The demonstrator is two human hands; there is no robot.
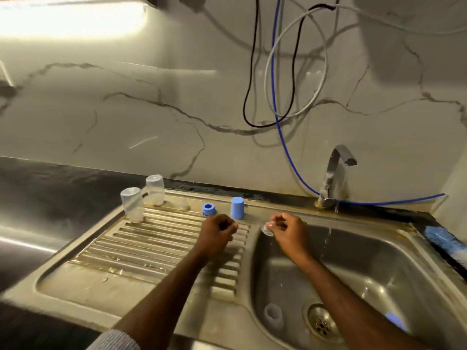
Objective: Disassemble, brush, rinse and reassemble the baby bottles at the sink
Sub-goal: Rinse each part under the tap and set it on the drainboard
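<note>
over the steel sink (374, 269), right hand (286, 229) grip pinching clear soft teat (267, 229), left hand (217, 229) grip curled, empty

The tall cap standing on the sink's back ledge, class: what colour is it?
Light blue. The tall cap shows plainly in the head view, upright beside the blue ring.

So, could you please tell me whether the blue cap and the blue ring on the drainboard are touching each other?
Apart. The head view shows a plain strip of steel drainboard between the upright blue cap and the blue ring.
</note>
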